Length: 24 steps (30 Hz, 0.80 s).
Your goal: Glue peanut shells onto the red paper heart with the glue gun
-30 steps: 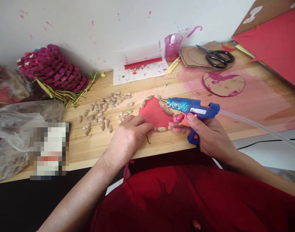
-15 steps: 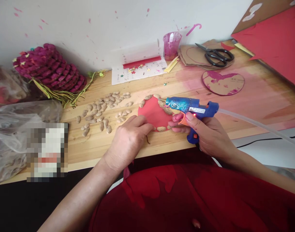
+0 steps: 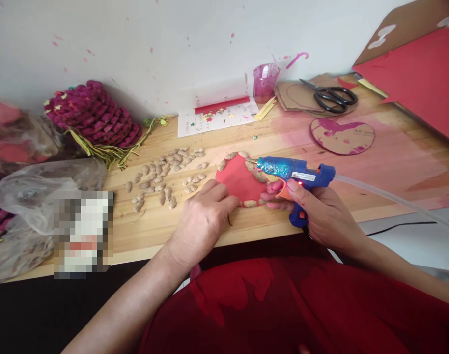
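A red paper shape (image 3: pixel 239 179) lies on the wooden table (image 3: pixel 357 162), with peanut shells glued along its rim. My left hand (image 3: pixel 202 219) rests on the shape's near left edge, fingers pressing it down. My right hand (image 3: pixel 320 211) grips a blue glue gun (image 3: pixel 296 172), a finger on its orange trigger and its red light on. The nozzle points left at the shells on the shape's upper right edge. A clear glue stick (image 3: pixel 390 199) trails out of the gun to the right.
Loose peanut shells (image 3: pixel 161 174) lie left of the shape. A magenta shell craft (image 3: pixel 95 115) and plastic bags (image 3: pixel 36 196) sit at the left. Behind are a star sheet (image 3: pixel 217 118), a pink cup (image 3: pixel 265 76), scissors (image 3: pixel 331 93), a painted cardboard heart (image 3: pixel 342 135) and red paper (image 3: pixel 423 69).
Both hands, the shape and the glue gun keep the same pose. Only the camera view has shifted slightly, so everything sits a little lower and to the right.
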### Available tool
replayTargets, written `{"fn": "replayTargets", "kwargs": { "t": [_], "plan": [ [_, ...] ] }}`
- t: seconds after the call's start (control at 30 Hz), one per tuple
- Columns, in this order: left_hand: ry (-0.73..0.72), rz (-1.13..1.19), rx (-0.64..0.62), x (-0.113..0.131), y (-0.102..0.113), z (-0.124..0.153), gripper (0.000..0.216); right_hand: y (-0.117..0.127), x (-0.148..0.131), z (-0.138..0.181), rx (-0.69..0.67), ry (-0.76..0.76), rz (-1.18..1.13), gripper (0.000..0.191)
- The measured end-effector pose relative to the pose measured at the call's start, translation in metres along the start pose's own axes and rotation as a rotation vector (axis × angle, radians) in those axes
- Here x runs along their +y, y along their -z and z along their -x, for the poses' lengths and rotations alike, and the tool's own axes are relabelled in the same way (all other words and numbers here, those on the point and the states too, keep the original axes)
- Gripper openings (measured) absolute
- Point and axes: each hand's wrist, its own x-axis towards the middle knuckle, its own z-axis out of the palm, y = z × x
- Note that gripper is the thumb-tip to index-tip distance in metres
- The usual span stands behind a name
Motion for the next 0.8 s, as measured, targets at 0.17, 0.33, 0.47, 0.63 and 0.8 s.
{"fn": "replayTargets", "kwargs": {
  "t": [0.17, 0.33, 0.47, 0.63, 0.8],
  "plan": [
    [0.014, -0.016, -0.038, 0.003, 0.003, -0.004, 0.023, 0.002, 0.0, 0.0, 0.015, -0.068, 0.001, 0.027],
    [0.031, -0.026, -0.074, 0.004, 0.003, -0.004, 0.021, 0.003, 0.002, 0.0, -0.007, -0.069, -0.018, 0.026],
    [0.024, -0.032, -0.075, 0.004, 0.003, -0.004, 0.02, 0.006, 0.005, 0.0, 0.006, -0.077, -0.027, 0.027],
    [0.021, -0.057, -0.092, 0.004, 0.003, -0.005, 0.02, 0.009, 0.007, -0.001, 0.073, -0.139, -0.011, 0.032],
    [0.016, -0.081, -0.094, 0.003, 0.003, -0.006, 0.02, 0.001, -0.003, -0.003, 0.161, -0.147, 0.018, 0.036]
  ]
}}
